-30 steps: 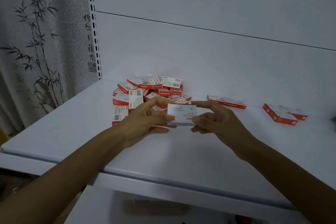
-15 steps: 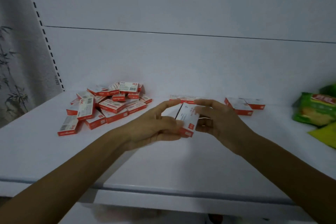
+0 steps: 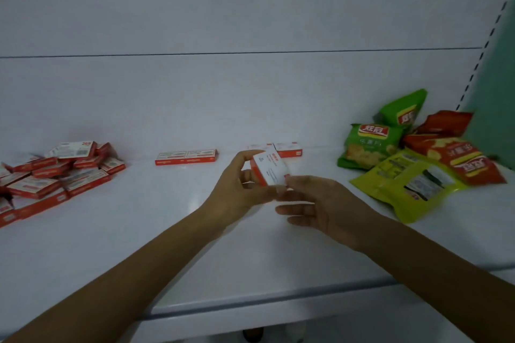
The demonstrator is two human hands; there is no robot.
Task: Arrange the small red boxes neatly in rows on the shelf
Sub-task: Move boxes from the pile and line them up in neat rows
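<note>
While it is raised above the white metal shelf [image 3: 139, 245], a small red-and-white cardboard box [image 3: 269, 169] is gripped, tilted, in the left hand [image 3: 239, 189] and touched by the right hand's [image 3: 326, 209] fingertips [image 3: 289, 180]. Placed boxes [image 3: 186, 157] are lined along the back; a loose heap of boxes [image 3: 53, 175] is piled left.

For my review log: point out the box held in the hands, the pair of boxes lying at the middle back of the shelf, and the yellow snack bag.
held box [image 3: 271, 170], head view, white top face.
pair of boxes [image 3: 186, 157], head view, seam between them.
yellow snack bag [image 3: 404, 189], head view, bag's centre.
</note>
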